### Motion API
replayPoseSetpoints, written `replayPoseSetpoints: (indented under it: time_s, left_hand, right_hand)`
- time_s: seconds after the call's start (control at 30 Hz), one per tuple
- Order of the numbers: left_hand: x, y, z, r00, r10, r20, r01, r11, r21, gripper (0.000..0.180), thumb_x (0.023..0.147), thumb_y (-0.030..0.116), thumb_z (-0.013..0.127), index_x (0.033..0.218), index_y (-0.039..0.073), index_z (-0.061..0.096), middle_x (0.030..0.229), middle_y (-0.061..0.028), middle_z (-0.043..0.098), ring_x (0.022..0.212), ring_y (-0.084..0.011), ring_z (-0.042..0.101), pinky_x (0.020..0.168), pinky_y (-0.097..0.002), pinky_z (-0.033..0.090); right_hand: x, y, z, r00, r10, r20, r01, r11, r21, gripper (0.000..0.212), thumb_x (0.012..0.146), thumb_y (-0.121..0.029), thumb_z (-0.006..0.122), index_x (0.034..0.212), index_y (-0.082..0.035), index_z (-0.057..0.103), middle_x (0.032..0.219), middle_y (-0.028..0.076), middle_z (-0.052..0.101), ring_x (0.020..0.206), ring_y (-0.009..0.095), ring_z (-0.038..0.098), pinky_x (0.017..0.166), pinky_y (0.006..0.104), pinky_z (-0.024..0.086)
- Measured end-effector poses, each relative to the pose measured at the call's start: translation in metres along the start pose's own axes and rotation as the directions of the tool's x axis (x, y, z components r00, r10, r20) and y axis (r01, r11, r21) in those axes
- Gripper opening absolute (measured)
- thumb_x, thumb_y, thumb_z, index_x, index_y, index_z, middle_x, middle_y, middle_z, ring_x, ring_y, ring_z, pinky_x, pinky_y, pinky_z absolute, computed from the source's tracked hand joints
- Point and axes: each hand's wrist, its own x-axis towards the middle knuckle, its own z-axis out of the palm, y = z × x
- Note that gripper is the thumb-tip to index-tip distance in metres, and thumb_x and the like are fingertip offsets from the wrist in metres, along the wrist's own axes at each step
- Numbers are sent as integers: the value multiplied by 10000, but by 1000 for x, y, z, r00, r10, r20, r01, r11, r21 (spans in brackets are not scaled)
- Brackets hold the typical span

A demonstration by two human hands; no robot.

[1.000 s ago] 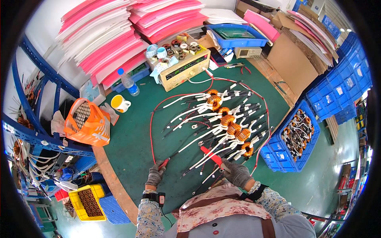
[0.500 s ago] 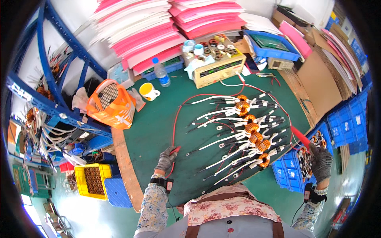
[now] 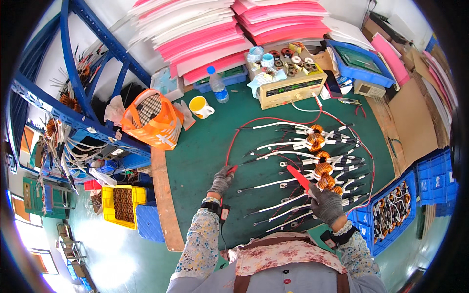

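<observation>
In the head view, the left hand point(image 3: 221, 181) is closed around a red clip point(image 3: 233, 169) near the leads' point(image 3: 271, 186) left ends, while the right hand point(image 3: 327, 206) grips a red probe point(image 3: 299, 177) beside the coils point(image 3: 315, 142) lying in a row on the bench point(image 3: 195, 168). The probe looks light and stiff, best held by its thick body; the coils look dense, their leads bendy.

A blue rack point(image 3: 110, 40) stands left of the hands point(image 3: 328, 206) and green tabletop point(image 3: 195, 156), a white wall point(image 3: 110, 13) beyond, glare-lit floor point(image 3: 156, 266) below.
</observation>
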Motion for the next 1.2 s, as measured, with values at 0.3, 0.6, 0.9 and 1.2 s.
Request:
replayPoseSetpoints:
  time_s: [0.3, 0.6, 0.9, 1.2]
  left_hand:
    - [-1, 5, 7, 998, -38, 58, 33, 995, 92, 361, 812, 208, 566, 1138, 63, 518, 997, -218, 591, 957, -362, 563, 813, -371, 448]
    - [-6, 15, 13, 988, 150, 46, -156, 972, 178, 360, 822, 184, 554, 1161, 69, 510, 775, -85, 578, 586, -148, 521, 563, -303, 449]
    - [-13, 24, -2, 999, 48, 25, -53, 956, 289, 351, 806, 215, 551, 1123, 65, 526, 1017, -222, 579, 980, -385, 535, 822, -398, 443]
    - [-15, 26, 7, 999, 27, 29, -35, 948, 318, 374, 805, 227, 545, 1133, 50, 517, 1049, -210, 570, 994, -376, 531, 842, -402, 436]
  right_hand:
    - [-2, 5, -2, 998, 7, 68, -11, 998, 59, 487, 763, -203, 516, 1234, -111, 435, 722, 146, 597, 674, 304, 590, 594, 436, 448]
    - [-2, 21, -1, 998, -9, 66, 1, 993, 119, 488, 767, -207, 513, 1241, -117, 434, 742, 147, 602, 683, 303, 591, 613, 441, 448]
    - [5, 6, -2, 995, -22, 100, 9, 992, 122, 473, 774, -213, 506, 1232, -109, 441, 714, 159, 591, 674, 313, 590, 609, 445, 448]
    - [1, 11, 7, 998, -35, 51, 30, 995, 99, 467, 774, -225, 508, 1226, -122, 454, 721, 168, 590, 668, 321, 590, 604, 449, 447]
